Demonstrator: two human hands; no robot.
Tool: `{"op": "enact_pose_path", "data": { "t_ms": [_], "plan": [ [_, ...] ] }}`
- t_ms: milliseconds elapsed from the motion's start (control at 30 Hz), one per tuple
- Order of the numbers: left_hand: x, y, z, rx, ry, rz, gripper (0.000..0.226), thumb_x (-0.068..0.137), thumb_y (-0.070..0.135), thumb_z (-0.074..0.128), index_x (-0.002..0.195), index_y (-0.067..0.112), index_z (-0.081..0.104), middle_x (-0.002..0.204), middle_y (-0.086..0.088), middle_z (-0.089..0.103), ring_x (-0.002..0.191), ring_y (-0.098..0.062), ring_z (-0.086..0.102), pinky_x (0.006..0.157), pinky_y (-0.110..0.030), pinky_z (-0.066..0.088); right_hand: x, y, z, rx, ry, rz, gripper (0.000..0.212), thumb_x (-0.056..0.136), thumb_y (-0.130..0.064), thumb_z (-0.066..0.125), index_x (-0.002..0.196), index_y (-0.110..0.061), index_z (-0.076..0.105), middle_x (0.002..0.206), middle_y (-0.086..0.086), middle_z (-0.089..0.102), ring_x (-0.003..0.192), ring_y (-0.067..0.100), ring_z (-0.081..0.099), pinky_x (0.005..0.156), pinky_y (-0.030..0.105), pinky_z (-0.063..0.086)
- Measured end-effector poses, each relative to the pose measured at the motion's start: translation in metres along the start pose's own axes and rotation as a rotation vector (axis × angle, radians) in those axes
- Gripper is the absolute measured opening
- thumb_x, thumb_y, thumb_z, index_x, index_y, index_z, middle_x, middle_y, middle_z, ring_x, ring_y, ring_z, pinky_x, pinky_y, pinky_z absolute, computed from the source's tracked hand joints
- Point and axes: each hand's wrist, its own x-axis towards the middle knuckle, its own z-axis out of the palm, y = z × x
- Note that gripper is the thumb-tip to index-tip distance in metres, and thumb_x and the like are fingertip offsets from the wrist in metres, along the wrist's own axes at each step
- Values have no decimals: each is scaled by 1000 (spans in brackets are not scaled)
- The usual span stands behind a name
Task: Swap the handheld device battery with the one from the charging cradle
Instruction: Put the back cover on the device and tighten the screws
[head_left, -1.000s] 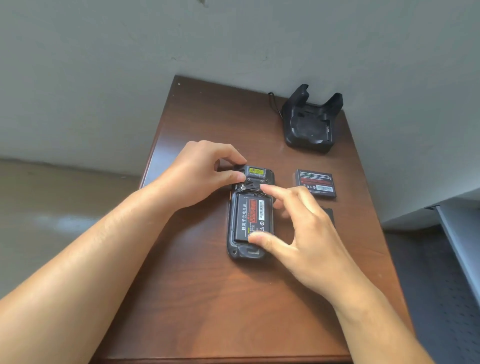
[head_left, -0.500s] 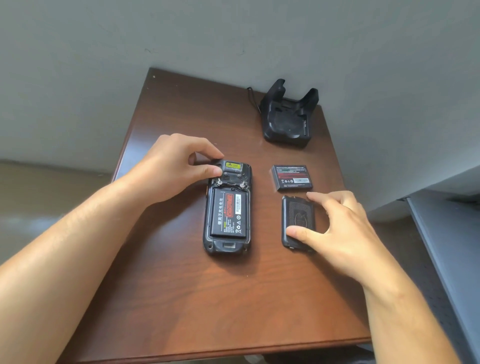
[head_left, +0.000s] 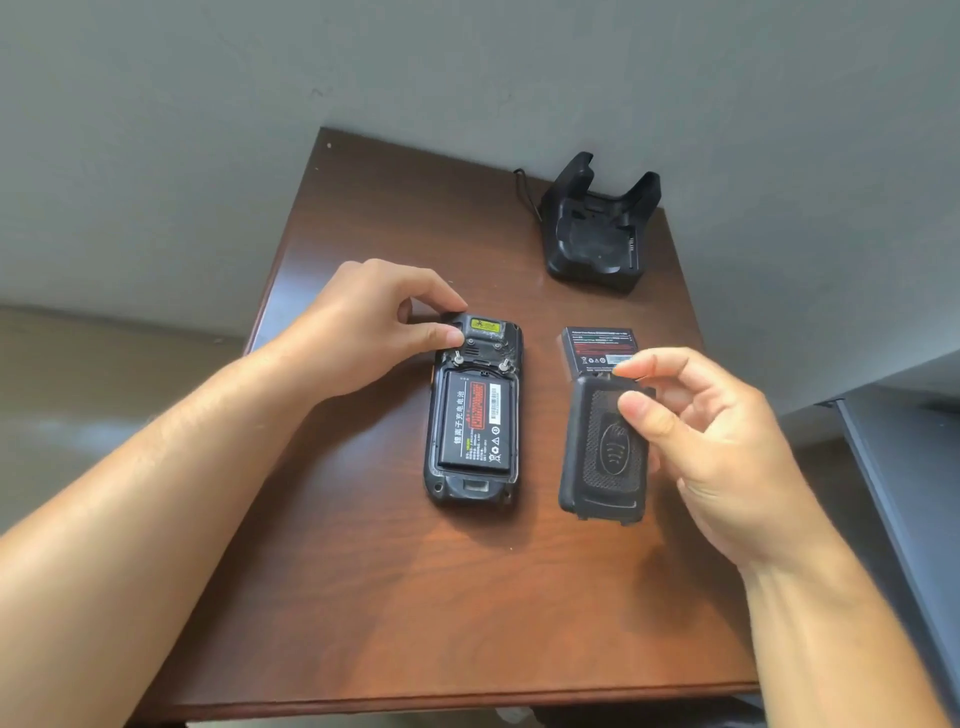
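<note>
The black handheld device (head_left: 470, 488) lies face down in the middle of the brown table (head_left: 395, 597), its back open. A black battery with a red label (head_left: 475, 423) sits in its bay. My left hand (head_left: 371, 325) pinches the device's top left corner. My right hand (head_left: 711, 441) holds the black back cover (head_left: 602, 462) by its upper end, lifted beside the device on the right. A second battery (head_left: 597, 348) lies flat just beyond the cover. The black charging cradle (head_left: 597, 234) stands at the far right with nothing in it.
A grey wall runs behind the table. The cradle's black cable (head_left: 524, 192) loops at the back edge. A dark grey shelf or furniture edge (head_left: 904, 493) stands to the right of the table. The floor lies to the left.
My right hand left the battery in the device, moved right to the back cover, closed on it and lifted its upper end off the table. My left hand stays on the device's top.
</note>
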Motion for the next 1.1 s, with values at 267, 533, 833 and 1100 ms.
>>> {"op": "enact_pose_path", "data": {
  "t_ms": [267, 533, 833, 1100],
  "plan": [
    [0, -1, 0, -12, -4, 18, 23, 81, 36, 77, 103, 30, 76, 47, 14, 49, 55, 3, 48, 51, -9, 32, 21, 3, 58, -60, 48, -204, 19, 90, -4, 72, 103, -18, 71, 89, -13, 75, 74, 3, 64, 55, 21, 51],
    [-1, 1, -1, 2, -33, 27, 22, 84, 27, 75, 106, 25, 75, 52, 36, 55, 54, 13, 46, 52, -4, 32, 29, 10, 71, -125, -47, -185, 20, 90, -4, 73, 104, -18, 72, 92, -15, 73, 75, -2, 63, 65, 15, 49],
    [-1, 2, -2, 2, -41, 38, 24, 84, 27, 76, 107, 22, 76, 52, 47, 50, 55, 16, 48, 54, -1, 33, 30, 16, 67, -278, -46, -199, 18, 89, -17, 75, 105, -27, 72, 102, -7, 75, 92, 26, 68, 85, 36, 56],
    [0, 0, -2, 13, -40, 55, 26, 83, 31, 76, 107, 23, 76, 54, 47, 51, 55, 13, 48, 54, -3, 34, 39, 29, 64, -536, 1, -206, 25, 84, -34, 78, 109, -31, 77, 102, -13, 51, 103, 6, 55, 95, 27, 45]
  ]
}}
